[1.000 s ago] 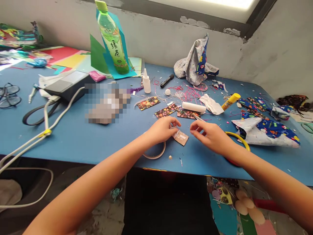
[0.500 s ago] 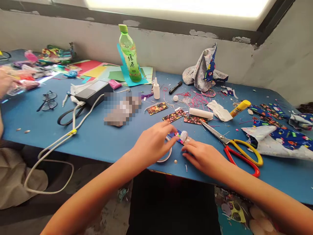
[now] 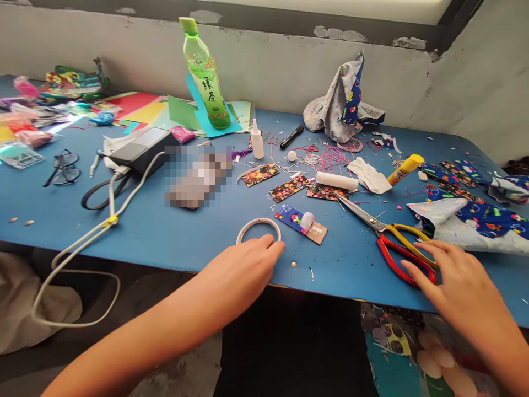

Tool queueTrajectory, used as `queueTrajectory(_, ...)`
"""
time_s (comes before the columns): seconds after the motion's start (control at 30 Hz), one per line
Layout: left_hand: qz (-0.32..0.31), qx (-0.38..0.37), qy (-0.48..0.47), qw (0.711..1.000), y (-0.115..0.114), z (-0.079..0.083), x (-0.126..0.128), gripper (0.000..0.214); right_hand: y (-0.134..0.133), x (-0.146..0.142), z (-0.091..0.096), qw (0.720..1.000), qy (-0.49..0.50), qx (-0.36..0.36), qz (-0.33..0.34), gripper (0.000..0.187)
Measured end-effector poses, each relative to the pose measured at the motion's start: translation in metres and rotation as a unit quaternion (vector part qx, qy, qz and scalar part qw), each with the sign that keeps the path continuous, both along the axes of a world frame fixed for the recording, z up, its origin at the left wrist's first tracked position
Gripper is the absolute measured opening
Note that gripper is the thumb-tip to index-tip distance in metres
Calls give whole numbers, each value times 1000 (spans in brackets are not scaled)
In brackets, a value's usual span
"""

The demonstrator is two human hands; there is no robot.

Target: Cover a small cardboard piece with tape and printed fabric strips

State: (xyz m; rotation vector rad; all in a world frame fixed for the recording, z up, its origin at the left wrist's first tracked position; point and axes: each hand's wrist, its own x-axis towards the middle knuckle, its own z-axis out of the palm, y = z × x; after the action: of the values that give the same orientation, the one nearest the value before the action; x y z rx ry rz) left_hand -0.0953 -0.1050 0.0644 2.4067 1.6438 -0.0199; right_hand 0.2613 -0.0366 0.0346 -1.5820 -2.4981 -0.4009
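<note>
My left hand [image 3: 258, 262] is closed on the near right edge of a thin white roll of double-sided tape [image 3: 249, 225], which lies at the table's front. My right hand [image 3: 457, 275] is open, fingers spread, over the handles of the scissors [image 3: 374, 223]; its thumb is by the red loop and its fingers by the yellow one. Between my hands lies a small card strip [image 3: 317, 231], partly covered in blue printed cloth, with a whitish wad on it. Several dark floral strips [image 3: 289, 188] lie behind it.
Behind are a white roll [image 3: 336, 181], a glue stick [image 3: 405, 170], a small white bottle [image 3: 257, 140], a marker [image 3: 291, 137] and tangled threads. A green tea bottle [image 3: 206, 82] stands at the back. Printed cloth [image 3: 487, 226] lies right; a black box [image 3: 142, 151] with a cable, left.
My left hand has moved from the cloth-covered strip down to the tape roll. My right hand has left the strip and gone right to the scissors' handles. The view has shifted slightly.
</note>
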Motion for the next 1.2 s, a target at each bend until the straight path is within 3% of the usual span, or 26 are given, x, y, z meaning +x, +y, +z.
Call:
queueTrajectory(0.07,3,8,-10,1000,-3,4,-4,35,3,14,-4,998,-14,-44,-32,75)
queueTrajectory(0.17,11,15,-34,999,-5,10,-10,32,12,15,-8,995,-15,-80,-60,70)
queueTrajectory(0.33,60,-1,-147,987,-7,16,-12,16,28,3,-7,995,20,-93,-25,67)
queueTrajectory(0.53,166,-36,-304,938,-8,8,-7,10,3,6,-4,996,16,-66,-52,55)
queueTrajectory(0.7,173,-80,-465,864,-7,6,-3,26,-30,-10,14,996,49,-24,75,60)
queueTrajectory(0.77,165,-101,-492,849,-9,7,-2,26,-36,-19,21,992,50,-13,115,64)
queueTrajectory(0.87,162,-80,-482,857,-12,7,0,25,-38,-26,27,987,39,9,157,64)
queueTrajectory(1.0,119,-15,-412,903,-14,10,0,27,-35,-26,28,981,25,24,191,56)
queueTrajectory(1.2,71,75,-315,943,-17,9,-2,50,-28,-28,36,974,-12,33,223,45)
